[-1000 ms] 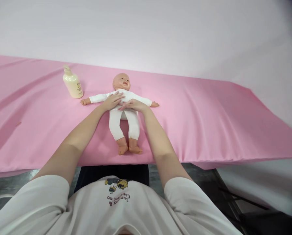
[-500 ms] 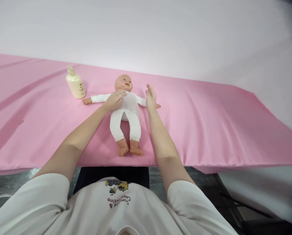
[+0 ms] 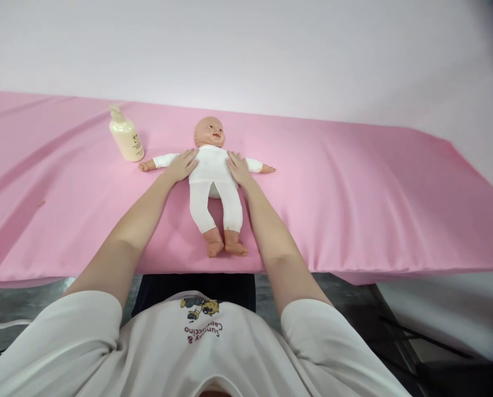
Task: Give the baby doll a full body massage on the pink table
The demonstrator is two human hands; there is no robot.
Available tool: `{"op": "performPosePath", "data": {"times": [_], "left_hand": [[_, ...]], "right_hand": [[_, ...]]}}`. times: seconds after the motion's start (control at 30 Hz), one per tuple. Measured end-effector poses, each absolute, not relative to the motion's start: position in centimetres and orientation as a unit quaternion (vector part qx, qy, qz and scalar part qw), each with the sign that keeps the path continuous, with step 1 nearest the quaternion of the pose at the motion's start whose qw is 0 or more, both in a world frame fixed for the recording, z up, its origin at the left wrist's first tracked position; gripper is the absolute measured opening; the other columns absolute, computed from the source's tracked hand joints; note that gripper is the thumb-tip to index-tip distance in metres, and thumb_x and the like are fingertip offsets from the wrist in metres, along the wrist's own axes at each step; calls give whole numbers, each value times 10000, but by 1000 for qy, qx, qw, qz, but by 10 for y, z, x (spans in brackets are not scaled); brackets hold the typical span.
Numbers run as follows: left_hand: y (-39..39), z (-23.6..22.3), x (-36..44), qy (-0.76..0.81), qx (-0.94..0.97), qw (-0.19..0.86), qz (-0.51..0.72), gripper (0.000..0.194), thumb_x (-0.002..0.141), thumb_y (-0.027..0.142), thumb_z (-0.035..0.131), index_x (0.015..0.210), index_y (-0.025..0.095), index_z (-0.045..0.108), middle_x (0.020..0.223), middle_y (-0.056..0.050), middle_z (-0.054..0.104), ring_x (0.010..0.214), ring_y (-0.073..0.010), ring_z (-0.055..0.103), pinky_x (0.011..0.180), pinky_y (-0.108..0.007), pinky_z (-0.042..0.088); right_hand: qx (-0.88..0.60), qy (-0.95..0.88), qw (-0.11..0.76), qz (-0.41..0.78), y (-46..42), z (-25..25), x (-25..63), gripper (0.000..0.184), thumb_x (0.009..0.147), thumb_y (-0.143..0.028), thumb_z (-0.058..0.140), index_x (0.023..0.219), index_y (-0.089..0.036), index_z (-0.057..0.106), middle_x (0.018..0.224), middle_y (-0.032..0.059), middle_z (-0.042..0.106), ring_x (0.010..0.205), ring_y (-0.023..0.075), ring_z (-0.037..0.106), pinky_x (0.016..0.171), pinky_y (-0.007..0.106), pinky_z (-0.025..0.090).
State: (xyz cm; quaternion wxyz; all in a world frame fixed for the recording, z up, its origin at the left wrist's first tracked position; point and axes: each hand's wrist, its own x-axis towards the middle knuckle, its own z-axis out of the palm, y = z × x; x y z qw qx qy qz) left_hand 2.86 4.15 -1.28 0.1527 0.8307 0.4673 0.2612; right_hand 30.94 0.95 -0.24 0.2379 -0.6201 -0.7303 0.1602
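A baby doll (image 3: 213, 165) in white clothing lies face up, arms spread out, its bare feet toward me. My left hand (image 3: 182, 165) rests against the doll's upper side and arm at the left of the chest, fingers stretched out. On the other side of the chest, my right hand (image 3: 239, 167) touches the doll near its armpit, its fingers also extended. Neither hand is wrapped round anything. Beyond the doll's hand on the left stands a pale yellow pump bottle (image 3: 126, 138), apart from my hands.
Pink cloth (image 3: 354, 209) with folds covers the long table under the doll. The table's front edge runs just before my body. A white wall (image 3: 246, 55) rises behind. Dark metal bars (image 3: 424, 336) show below at the right.
My left hand has moved off the middle of the doll's chest to its left side. My right hand has come down and inward from above the doll's arm onto the chest's right side.
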Motion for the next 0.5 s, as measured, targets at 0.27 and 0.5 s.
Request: {"op": "performPosePath", "data": {"times": [0.27, 0.5], "left_hand": [[38, -10, 7, 606, 761, -4, 231, 507, 1023, 410, 360, 1246, 126, 716, 1334, -243, 692, 1309, -459, 568, 1194, -698, 258], [33, -17, 18, 612, 752, -10, 246, 468, 1005, 412, 423, 1300, 141, 665, 1390, -254, 648, 1326, -485, 532, 1150, -741, 244]], "right_hand": [[-689, -682, 234, 71, 6, -5, 329, 569, 1062, -346, 289, 1416, -46, 618, 1568, 223, 544, 1624, 390, 258, 1315, 664, 121], [-561, -783, 191, 190, -12, 28, 269, 703, 1072, -445, 399, 1687, -119, 300, 1786, 142, 151, 1677, 356, 92, 1348, 599, 132]]}}
